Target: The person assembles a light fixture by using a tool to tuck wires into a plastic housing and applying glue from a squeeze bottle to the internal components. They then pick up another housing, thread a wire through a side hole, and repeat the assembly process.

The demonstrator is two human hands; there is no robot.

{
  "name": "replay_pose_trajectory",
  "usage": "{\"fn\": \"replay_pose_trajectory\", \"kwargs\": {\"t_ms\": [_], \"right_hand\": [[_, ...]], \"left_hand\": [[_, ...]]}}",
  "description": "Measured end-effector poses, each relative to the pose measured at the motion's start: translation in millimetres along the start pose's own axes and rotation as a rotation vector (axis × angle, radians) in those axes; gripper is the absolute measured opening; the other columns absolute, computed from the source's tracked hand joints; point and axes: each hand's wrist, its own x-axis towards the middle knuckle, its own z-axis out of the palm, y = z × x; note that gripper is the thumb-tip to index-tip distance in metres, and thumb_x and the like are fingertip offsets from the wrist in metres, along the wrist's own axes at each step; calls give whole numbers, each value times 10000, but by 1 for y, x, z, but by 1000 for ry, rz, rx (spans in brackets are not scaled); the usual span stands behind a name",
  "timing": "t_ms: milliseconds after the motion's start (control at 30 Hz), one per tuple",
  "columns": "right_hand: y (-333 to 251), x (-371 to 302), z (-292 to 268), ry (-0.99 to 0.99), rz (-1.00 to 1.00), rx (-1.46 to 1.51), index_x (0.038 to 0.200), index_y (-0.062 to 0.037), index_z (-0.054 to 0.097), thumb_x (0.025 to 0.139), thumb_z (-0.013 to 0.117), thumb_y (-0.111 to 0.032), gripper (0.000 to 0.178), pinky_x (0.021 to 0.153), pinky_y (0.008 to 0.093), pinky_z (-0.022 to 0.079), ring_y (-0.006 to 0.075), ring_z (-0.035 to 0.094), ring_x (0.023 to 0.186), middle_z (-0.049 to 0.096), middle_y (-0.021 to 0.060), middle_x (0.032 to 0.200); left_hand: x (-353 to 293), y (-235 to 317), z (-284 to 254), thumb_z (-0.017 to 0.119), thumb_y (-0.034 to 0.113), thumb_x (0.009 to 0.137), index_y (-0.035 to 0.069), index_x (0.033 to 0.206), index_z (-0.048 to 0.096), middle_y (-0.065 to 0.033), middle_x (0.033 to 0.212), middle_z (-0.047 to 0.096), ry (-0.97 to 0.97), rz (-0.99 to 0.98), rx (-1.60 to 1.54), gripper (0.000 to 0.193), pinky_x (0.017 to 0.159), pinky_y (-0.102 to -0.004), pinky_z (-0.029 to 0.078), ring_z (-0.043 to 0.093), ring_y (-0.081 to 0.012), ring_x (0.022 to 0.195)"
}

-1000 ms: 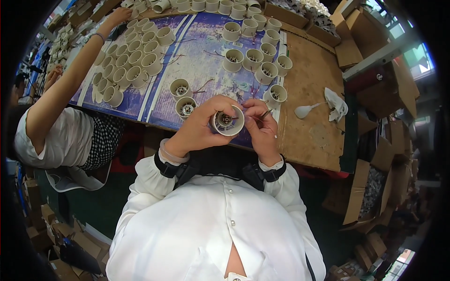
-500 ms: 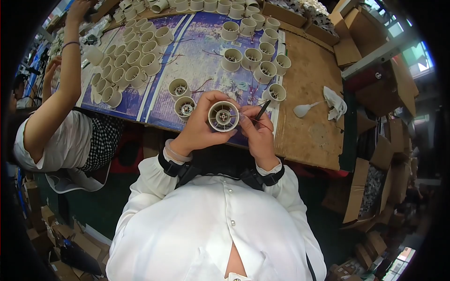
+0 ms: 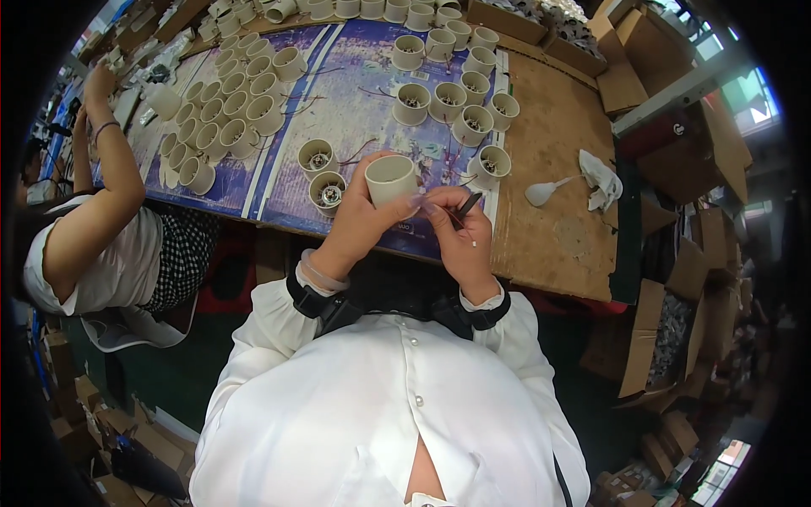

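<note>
Over the table's near edge, my left hand point(image 3: 359, 218) is closed round a cream plastic cup-shaped housing point(image 3: 392, 184), tilted so its outer wall shows and the fittings inside are mostly hidden. Beside it my right hand point(image 3: 462, 245) grips a slim black pen-like tool point(image 3: 470, 202); its fingertips meet the housing's lower right side. A thin dark red wire point(image 3: 460, 223) runs from there over the right fingers, with a small white plug point(image 3: 475, 244) at its end. Two similar housings point(image 3: 326, 193) with metal parts inside stand just left of my left hand.
Many more housings point(image 3: 412, 106) with trailing wires stand upright across the blue printed table cover point(image 3: 338, 110). A white squeeze bottle point(image 3: 541, 194) and a crumpled white cloth point(image 3: 601, 182) lie on the brown board at right. A co-worker's arm point(image 3: 127, 169) reaches over the table's left end. Cardboard boxes point(image 3: 646, 338) stand at right.
My left hand has turned the housing, so its open, part-filled end no longer faces up at me and its side wall shows. The black tool has tipped lower. The co-worker's arm has come down.
</note>
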Motion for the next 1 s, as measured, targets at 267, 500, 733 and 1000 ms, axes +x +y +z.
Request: {"fn": "replay_pose_trajectory", "kwargs": {"t_ms": [267,500,733,1000], "right_hand": [[-17,-1,-6,-112,-130,-399,901,-12,635,840,668,28,79,613,227,423,119,546,724,591,47,835],[-13,-5,-11,-175,-166,-380,904,-8,648,797,653,74,135,614,246,433,146,566,732,606,59,842],[-17,-6,-33,-321,-118,-520,917,-15,635,779,651,86,172,675,278,464,176,590,814,614,72,896],[-30,-2,-71,-181,123,-289,1054,-28,582,906,574,-12,149,891,286,428,165,541,1011,565,81,1093]], "left_hand": [[2,-7,0,694,72,829,93,1305,417,-58,1100,604,75,-163,-428,551,644,-252,505,586,-113,877],[2,-6,3,736,58,772,90,1291,442,-52,1089,601,53,-103,-175,598,643,-241,503,593,-119,888],[-2,-14,-2,781,92,708,57,1200,507,-60,1089,597,22,142,349,564,737,-277,503,612,-166,921],[-3,-34,-9,796,97,625,69,1131,524,-125,1088,577,42,262,759,575,880,-385,442,558,-311,1001]]}}
